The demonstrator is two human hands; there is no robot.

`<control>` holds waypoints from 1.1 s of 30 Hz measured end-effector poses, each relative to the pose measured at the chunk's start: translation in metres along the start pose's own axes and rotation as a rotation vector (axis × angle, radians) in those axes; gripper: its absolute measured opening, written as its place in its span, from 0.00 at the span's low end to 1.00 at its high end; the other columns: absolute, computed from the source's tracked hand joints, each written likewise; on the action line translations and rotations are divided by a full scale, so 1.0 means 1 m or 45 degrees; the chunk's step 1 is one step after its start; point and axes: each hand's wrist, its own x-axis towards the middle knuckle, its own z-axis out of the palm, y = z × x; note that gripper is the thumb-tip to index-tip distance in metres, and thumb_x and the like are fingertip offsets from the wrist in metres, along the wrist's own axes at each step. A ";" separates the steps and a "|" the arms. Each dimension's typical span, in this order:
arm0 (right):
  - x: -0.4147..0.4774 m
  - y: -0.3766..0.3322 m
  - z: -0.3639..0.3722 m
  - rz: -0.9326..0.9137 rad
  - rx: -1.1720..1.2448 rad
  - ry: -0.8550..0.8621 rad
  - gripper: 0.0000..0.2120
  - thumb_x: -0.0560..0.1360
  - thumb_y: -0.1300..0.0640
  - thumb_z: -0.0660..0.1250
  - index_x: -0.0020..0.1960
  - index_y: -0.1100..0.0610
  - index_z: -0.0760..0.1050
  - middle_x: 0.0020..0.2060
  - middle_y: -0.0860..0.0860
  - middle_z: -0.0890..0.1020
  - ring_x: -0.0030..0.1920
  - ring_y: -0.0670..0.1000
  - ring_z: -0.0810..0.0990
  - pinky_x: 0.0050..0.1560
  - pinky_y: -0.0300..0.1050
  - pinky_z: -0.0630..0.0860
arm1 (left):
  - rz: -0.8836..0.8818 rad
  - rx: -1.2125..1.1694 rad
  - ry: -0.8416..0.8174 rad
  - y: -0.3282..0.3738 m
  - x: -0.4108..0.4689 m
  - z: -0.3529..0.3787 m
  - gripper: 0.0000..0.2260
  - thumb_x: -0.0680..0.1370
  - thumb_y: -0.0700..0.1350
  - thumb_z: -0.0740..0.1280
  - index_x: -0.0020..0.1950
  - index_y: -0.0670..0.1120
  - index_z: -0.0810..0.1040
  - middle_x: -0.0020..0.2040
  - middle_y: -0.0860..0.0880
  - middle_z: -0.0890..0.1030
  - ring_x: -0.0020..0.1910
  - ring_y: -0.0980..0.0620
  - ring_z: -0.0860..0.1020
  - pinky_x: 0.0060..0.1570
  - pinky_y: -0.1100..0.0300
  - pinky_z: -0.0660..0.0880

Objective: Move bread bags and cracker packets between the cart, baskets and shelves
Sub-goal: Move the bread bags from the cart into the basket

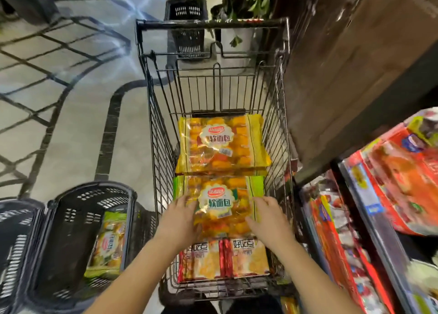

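Observation:
A wire cart (277, 114) stands in front of me. Inside it lie a yellow-edged bread bag (222, 145) at the far end and a green-edged bread bag (220, 202) in the middle. Two red cracker packets (222, 259) lie side by side at the near end. My left hand (180, 219) rests on the green-edged bag's left side and my right hand (267, 219) on its right side, fingers spread against it. Another green-edged bread bag (109, 245) lies in the black basket (71, 209) on the floor at the left.
Shelves (369, 195) at the right hold red and orange snack packets (400, 178), close beside the cart. A second black basket (187, 26) and a potted plant (239, 3) stand beyond the cart's far end. Another dark basket (14, 242) sits at the far left on the tiled floor.

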 end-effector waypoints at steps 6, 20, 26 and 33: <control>0.040 0.031 0.025 0.162 0.180 -0.098 0.33 0.79 0.44 0.69 0.80 0.51 0.62 0.73 0.56 0.68 0.68 0.57 0.75 0.63 0.49 0.74 | -0.363 -0.457 -0.086 -0.007 0.046 0.033 0.39 0.79 0.59 0.69 0.82 0.43 0.56 0.77 0.39 0.64 0.76 0.39 0.65 0.75 0.44 0.66; 0.101 0.076 0.090 0.521 0.556 -0.184 0.42 0.74 0.34 0.70 0.76 0.61 0.64 0.70 0.59 0.75 0.69 0.61 0.75 0.67 0.57 0.75 | -0.765 -1.073 -0.142 -0.030 0.096 0.102 0.58 0.61 0.75 0.74 0.76 0.41 0.56 0.75 0.39 0.68 0.70 0.36 0.73 0.67 0.41 0.75; 0.115 0.085 0.101 0.581 0.770 -0.263 0.56 0.69 0.30 0.72 0.83 0.58 0.51 0.80 0.57 0.62 0.79 0.59 0.62 0.78 0.57 0.63 | -0.769 -1.161 -0.138 -0.035 0.104 0.114 0.55 0.65 0.69 0.75 0.81 0.42 0.56 0.77 0.46 0.66 0.75 0.41 0.68 0.74 0.45 0.68; 0.116 0.085 0.098 0.550 0.927 -0.231 0.54 0.71 0.39 0.76 0.83 0.58 0.49 0.81 0.56 0.59 0.80 0.59 0.59 0.76 0.55 0.61 | -0.796 -1.331 -0.122 -0.040 0.105 0.112 0.28 0.70 0.56 0.80 0.63 0.48 0.73 0.55 0.51 0.79 0.48 0.52 0.80 0.55 0.56 0.74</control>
